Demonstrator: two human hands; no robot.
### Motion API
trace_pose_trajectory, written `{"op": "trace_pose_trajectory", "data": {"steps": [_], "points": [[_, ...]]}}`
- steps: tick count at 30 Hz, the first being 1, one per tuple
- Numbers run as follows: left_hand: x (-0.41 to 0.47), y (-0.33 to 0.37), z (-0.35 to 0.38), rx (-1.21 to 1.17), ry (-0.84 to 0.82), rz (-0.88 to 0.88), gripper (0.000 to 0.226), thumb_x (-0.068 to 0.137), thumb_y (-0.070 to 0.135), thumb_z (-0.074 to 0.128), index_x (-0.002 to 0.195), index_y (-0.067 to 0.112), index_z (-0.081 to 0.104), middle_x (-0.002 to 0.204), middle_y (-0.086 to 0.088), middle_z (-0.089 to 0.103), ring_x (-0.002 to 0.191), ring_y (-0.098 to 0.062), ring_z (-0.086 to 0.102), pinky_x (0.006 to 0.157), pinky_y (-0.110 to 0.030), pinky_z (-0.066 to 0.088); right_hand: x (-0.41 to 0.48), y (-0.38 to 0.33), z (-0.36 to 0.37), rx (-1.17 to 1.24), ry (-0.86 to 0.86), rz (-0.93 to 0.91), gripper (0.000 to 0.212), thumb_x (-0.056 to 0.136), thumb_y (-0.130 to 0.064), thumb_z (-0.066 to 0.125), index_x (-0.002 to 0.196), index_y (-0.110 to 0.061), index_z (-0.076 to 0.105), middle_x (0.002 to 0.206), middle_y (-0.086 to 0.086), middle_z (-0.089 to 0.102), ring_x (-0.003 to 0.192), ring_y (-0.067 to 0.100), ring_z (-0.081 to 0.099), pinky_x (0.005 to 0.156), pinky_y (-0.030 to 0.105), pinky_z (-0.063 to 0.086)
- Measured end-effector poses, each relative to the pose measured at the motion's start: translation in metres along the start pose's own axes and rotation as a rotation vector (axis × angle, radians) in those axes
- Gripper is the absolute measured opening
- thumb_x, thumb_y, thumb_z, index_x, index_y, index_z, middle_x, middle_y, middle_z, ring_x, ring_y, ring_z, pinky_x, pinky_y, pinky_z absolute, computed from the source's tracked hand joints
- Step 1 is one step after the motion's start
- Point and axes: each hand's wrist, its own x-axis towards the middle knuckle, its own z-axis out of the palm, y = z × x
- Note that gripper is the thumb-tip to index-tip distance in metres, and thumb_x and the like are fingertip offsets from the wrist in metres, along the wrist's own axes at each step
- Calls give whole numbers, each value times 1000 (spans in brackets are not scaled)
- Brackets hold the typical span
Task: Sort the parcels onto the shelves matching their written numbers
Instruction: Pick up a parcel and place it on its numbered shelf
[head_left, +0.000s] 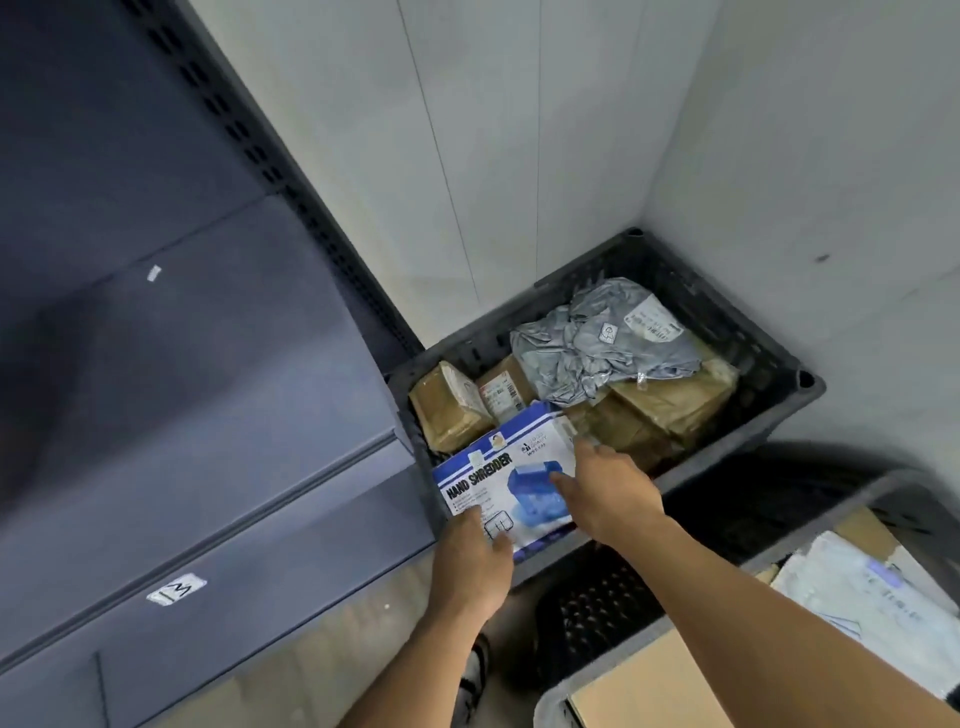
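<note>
A blue and white box printed "HAND SHREDDER" (506, 467) lies tilted at the near left corner of a black plastic crate (769, 353). My left hand (475, 558) holds the box's near edge, thumb on top. My right hand (608, 491) rests on the box's right side with fingers spread. Deeper in the crate lie a crumpled grey mailer bag (602, 338) with a white label and several brown taped cartons (449, 408). The dark blue shelf unit (182, 389) stands at the left; a white tag marked "3" (176, 590) is stuck on its lower shelf edge.
A second bin (649, 639) at the lower right holds a flat cardboard parcel (644, 691) and white mailers (857, 587). White walls meet in a corner behind the crate. A small white tag (154, 273) sits on a higher shelf edge. My shoe (475, 675) shows on the floor.
</note>
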Motion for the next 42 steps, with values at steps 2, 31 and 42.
{"op": "trace_pose_trajectory", "data": {"steps": [2, 31, 42], "points": [[11, -3, 9, 4, 19, -38, 39, 99, 21, 57, 137, 14, 52, 139, -4, 57, 125, -21, 56, 93, -20, 44, 13, 4, 5, -16, -21, -13, 50, 103, -46, 43, 143, -17, 37, 138, 14, 52, 129, 35, 49, 101, 42, 42], [23, 0, 28, -126, 205, -242, 45, 92, 19, 68, 132, 14, 48, 126, -3, 65, 112, -23, 64, 68, -18, 43, 25, 30, -9, 37, -48, -16, 27, 102, -22, 38, 125, -21, 51, 122, 13, 65, 110, 37, 60, 89, 38, 46], [-28, 26, -3, -204, 286, -45, 51, 90, 19, 71, 135, 26, 48, 125, 5, 62, 99, -11, 62, 43, -9, 41, -35, 25, -65, 203, 30, -18, 34, 102, -29, 46, 136, -23, 43, 120, 10, 66, 108, 34, 60, 82, 39, 47]]}}
